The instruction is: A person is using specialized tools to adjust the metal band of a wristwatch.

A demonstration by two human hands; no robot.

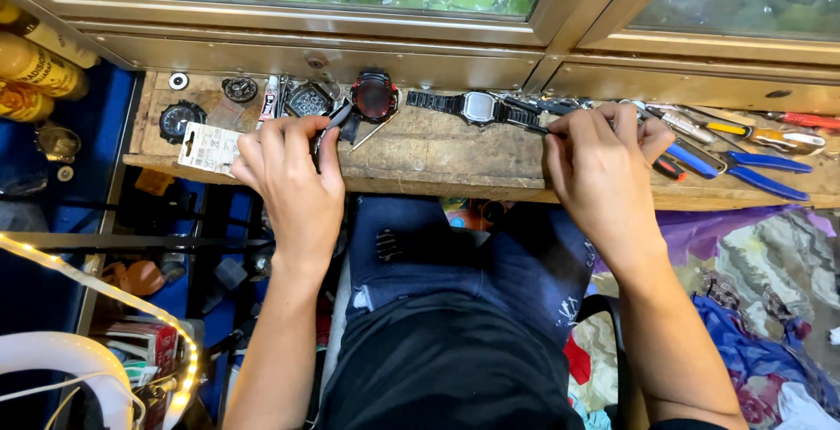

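A narrow wooden bench (437, 154) runs across under a glass window. My left hand (289, 176) grips a dark watch strap (339, 119) that leads up to a black and red watch (374, 96). My right hand (599, 163) pinches a thin metal tool (535, 127) whose tip points left toward a black digital watch with a grey face (479, 107). That watch lies flat on the bench between my hands.
Watch cases (179, 119), a white battery card (208, 146) and a small tube (269, 99) lie at the bench's left. Blue-handled pliers (761, 172), screwdrivers (761, 135) and a red-handled tool (809, 120) lie at right. Bottles (35, 67) stand far left. An LED strip (105, 294) curves at lower left.
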